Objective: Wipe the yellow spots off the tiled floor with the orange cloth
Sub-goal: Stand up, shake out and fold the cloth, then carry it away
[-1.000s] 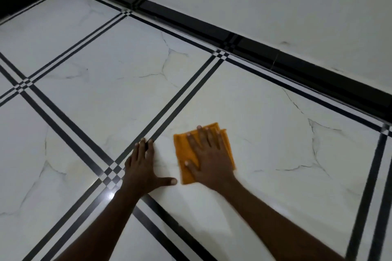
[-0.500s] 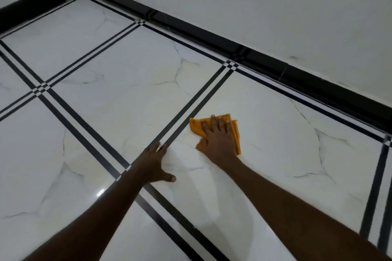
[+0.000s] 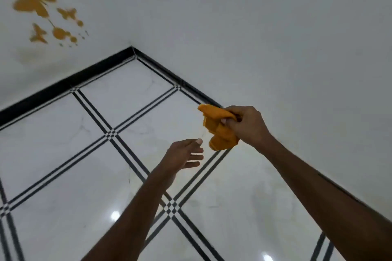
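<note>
— What differs from a second ago?

— The orange cloth [image 3: 218,128] is no longer pressed flat on the tiled floor [image 3: 63,165]. It is off the floor now, bunched in the right hand [image 3: 247,126], whose fingers [image 3: 228,121] are curled around it instead of spread over it.

— And the other hand?

— The left hand [image 3: 183,155] has come off the tile too. It hovers just below the cloth, fingers loosely extended, not touching it.

— Has the view shifted?

— Yes, it has swung up. The room's corner and yellow butterfly decals [image 3: 40,4] on the wall [image 3: 275,27] now show.
</note>
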A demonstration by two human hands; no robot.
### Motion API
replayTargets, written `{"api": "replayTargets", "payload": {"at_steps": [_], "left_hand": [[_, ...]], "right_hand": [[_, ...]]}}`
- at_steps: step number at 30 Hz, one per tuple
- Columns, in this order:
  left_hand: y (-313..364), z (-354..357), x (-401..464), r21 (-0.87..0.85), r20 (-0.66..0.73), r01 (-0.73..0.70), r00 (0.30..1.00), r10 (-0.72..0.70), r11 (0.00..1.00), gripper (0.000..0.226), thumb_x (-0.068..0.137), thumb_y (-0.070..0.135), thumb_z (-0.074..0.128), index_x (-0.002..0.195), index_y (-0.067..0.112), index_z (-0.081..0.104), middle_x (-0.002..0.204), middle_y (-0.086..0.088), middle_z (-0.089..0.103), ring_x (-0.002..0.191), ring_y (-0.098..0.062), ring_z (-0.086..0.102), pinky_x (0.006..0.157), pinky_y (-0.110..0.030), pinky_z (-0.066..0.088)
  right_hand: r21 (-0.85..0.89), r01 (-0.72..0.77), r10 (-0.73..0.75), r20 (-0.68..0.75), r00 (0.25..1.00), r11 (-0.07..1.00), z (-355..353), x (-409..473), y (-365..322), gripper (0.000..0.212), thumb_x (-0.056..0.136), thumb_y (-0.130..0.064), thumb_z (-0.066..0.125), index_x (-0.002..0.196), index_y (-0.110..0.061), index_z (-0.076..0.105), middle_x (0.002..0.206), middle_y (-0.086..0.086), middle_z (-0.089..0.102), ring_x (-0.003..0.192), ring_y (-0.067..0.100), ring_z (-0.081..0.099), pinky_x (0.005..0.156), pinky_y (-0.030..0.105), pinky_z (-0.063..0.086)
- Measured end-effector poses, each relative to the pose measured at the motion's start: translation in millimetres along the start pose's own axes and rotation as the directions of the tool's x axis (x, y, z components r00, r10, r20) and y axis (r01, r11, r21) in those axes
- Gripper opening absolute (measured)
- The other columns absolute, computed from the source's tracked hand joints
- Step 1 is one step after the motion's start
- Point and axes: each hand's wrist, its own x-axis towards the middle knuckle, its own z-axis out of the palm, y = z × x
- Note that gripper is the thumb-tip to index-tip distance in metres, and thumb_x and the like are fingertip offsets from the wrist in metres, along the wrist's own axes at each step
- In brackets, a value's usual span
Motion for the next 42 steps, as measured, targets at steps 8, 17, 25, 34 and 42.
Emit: {"api": "replayTargets", "payload": {"at_steps": [8,17,25,34,42], "left_hand": [[300,-20,-167,-0.237,0.055,-0.293,0.948,0.314,0.926,0.039,0.093,0.041,0.064,0.126,0.021,0.063,0.119,-0.004,0.073,0.11,-0.024,0.07,0.091,-0.04,0.058],[521,-13,-322,-0.172,0.037,-0.548,0.827,0.562,0.818,0.042,0.089,0.012,0.072,0.13,0.009,0.06,0.124,-0.01,0.07,0.114,-0.027,0.067,0.09,-0.038,0.059],[617,19,-415,-0.043,-0.001,-0.712,0.702,0.712,0.701,0.025,0.088,0.015,0.073,0.111,0.012,0.064,0.11,-0.005,0.07,0.108,-0.026,0.067,0.089,-0.038,0.058],[652,93,-470,0.123,0.127,-0.712,0.702,0.701,0.691,0.045,0.095,0.051,0.058,0.128,0.021,0.065,0.125,0.001,0.07,0.117,-0.022,0.066,0.098,-0.043,0.055],[668,142,-489,0.217,0.079,-0.705,0.702,0.708,0.675,0.042,0.093,0.05,0.062,0.104,0.012,0.075,0.105,-0.003,0.076,0.103,-0.02,0.071,0.09,-0.041,0.056]], "right_hand": [[0.402,-0.045,0.005,0.102,0.995,0.915,-190,-17,-302,0.021,0.096,-0.026,0.064,0.11,-0.015,0.074,0.11,0.003,0.076,0.106,0.023,0.072,0.088,0.048,0.061],[0.482,0.013,0.099,-0.205,0.974,0.876,-349,-65,-498,0.011,0.097,-0.026,0.064,0.096,-0.016,0.069,0.111,0.013,0.069,0.101,0.032,0.067,0.075,0.04,0.058],[0.461,0.12,-0.019,-0.218,0.976,0.879,-448,-103,-574,0.029,0.099,-0.036,0.062,0.117,-0.013,0.065,0.12,0.012,0.067,0.103,0.031,0.069,0.078,0.039,0.059],[0.33,0.241,-0.217,-0.109,0.97,0.912,-533,-147,-584,0.036,0.106,-0.04,0.046,0.132,-0.018,0.058,0.12,-0.005,0.065,0.107,0.016,0.063,0.077,0.028,0.053],[0.285,0.238,-0.233,-0.052,0.971,0.929,-587,-167,-575,0.043,0.105,-0.039,0.049,0.139,-0.014,0.057,0.13,0.004,0.063,0.115,0.024,0.063,0.086,0.036,0.056]]}}
